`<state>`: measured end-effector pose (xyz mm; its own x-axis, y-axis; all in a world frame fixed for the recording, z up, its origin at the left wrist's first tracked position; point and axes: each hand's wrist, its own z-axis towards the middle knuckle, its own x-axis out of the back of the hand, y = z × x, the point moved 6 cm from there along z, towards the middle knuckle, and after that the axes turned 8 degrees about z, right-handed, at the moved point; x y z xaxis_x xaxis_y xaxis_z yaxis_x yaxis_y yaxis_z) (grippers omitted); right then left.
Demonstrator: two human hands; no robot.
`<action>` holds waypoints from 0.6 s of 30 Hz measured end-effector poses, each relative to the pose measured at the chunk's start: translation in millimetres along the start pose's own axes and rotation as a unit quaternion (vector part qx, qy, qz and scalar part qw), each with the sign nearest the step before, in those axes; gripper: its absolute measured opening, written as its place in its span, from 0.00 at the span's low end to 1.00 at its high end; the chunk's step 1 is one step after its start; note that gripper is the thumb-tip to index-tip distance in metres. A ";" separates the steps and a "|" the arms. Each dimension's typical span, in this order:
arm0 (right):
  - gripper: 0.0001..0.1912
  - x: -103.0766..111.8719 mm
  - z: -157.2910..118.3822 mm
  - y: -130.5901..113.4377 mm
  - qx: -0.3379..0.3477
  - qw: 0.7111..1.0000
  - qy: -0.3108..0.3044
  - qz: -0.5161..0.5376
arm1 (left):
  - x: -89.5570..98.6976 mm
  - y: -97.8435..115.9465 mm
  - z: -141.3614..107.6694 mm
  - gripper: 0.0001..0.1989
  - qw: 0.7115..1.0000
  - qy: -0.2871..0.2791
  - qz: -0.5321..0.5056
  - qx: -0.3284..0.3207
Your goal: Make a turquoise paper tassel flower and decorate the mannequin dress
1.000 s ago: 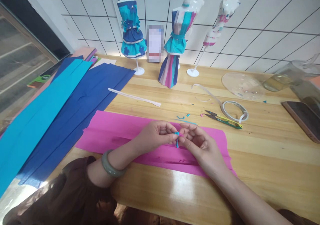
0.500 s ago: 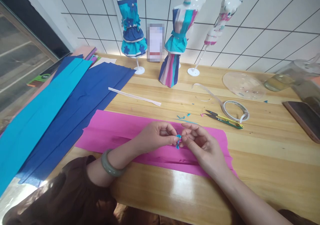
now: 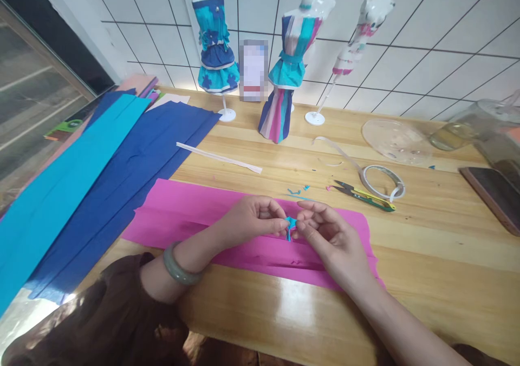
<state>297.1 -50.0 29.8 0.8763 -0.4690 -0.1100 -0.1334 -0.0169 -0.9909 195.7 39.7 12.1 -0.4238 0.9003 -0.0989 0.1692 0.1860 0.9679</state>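
Between my two hands is a small turquoise bow-like piece of crepe paper (image 3: 291, 224), one end of it hanging down. My left hand (image 3: 264, 217) pinches its left side between thumb and forefinger. From the other side, my right hand (image 3: 325, 229) grips it with thumb and fingertips, the other fingers curled loosely. Both hands are just above a wide sheet of magenta crepe paper (image 3: 174, 214) lying on the table. Snippets of turquoise paper (image 3: 299, 190) lie just beyond the hands. Yellow-and-green thread snips (image 3: 365, 197) rest to the right of them.
A roll of white tape (image 3: 382, 181) lies beside the snips. Dressed mini mannequins (image 3: 213, 46) and a phone (image 3: 253, 71) stand along the tiled wall. Blue crepe paper (image 3: 134, 176) covers the left side. A clear plate (image 3: 394, 138), a glass jar (image 3: 463, 128) and another phone (image 3: 491, 198) are at right.
The turquoise piece looks more spread out at its top between my fingertips. My hands have barely shifted.
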 end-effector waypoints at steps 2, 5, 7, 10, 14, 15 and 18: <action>0.12 1.1 0.4 0.2 -0.004 1.000 0.002 0.009 | 1.1 -0.3 0.4 0.09 1.000 -0.003 0.009 -0.005; 0.12 2.5 0.8 1.2 -0.004 1.000 0.002 0.021 | 2.2 -1.6 0.2 0.09 1.000 -0.005 0.012 -0.003; 0.12 3.3 1.1 1.4 0.000 1.000 0.001 0.025 | 2.8 -2.5 0.1 0.08 1.000 -0.006 0.008 0.003; 0.13 3.9 1.3 1.4 0.002 0.999 -0.002 0.033 | 1.7 -2.9 0.3 0.08 1.000 -0.017 0.000 0.007; 0.12 2.0 0.0 2.4 0.006 1.000 -0.013 0.022 | -1.9 -0.4 0.7 0.11 1.000 -0.021 -0.020 -0.009; 0.12 0.5 -0.7 3.1 0.008 1.000 -0.020 0.015 | -3.2 0.9 0.6 0.13 0.999 -0.020 -0.020 -0.020; 0.12 -4.3 -3.2 5.0 0.020 0.999 -0.042 -0.007 | -7.3 3.3 -0.4 0.14 0.999 -0.021 0.005 -0.043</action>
<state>291.2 -50.9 25.5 0.9138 -0.3935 -0.1005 -0.1036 0.0135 -0.9945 199.0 33.6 16.1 -0.3843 0.9181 -0.0972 0.0955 0.1443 0.9849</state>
